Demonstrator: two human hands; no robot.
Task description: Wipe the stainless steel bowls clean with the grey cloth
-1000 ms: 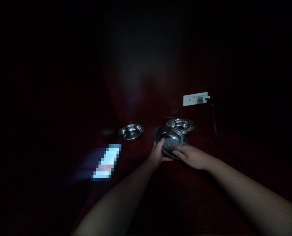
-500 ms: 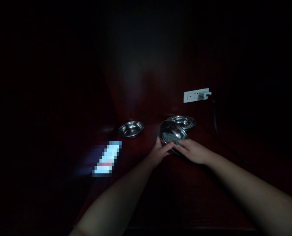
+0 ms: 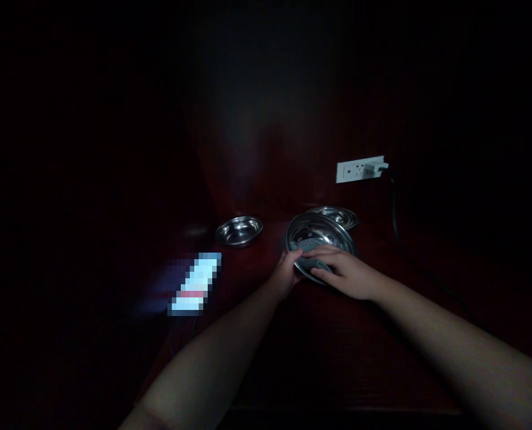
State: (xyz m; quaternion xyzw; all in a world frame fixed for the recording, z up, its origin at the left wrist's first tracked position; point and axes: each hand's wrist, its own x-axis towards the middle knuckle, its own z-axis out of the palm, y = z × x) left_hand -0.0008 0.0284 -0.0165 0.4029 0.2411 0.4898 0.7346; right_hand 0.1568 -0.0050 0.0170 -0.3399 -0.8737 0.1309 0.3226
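Note:
A shiny metal bowl [image 3: 302, 226] is held tilted above the dark red table, its inside facing up toward me. My left hand [image 3: 287, 273] grips its near left rim, thumb over the edge and fingers hidden beneath. Inside the bowl, my right hand [image 3: 349, 273] presses a grey-green cloth [image 3: 311, 245] against the metal, with part of the cloth showing between and beyond its fingers. Just behind the held bowl lie other metal dishes [image 3: 346, 216], partly covered by it. Another shallow metal bowl [image 3: 239, 232] stands apart to the left.
A lit, blurred-out screen [image 3: 196, 285] lies at the table's left side. On the back wall is a white power socket [image 3: 360, 169] with a plug in it, and a dark cable [image 3: 394, 209] runs down to the right. Surroundings are very dark.
The bowl has tipped so that more of its inside faces me. My right hand has moved slightly with the cloth, which now spreads wider across the inside of the bowl.

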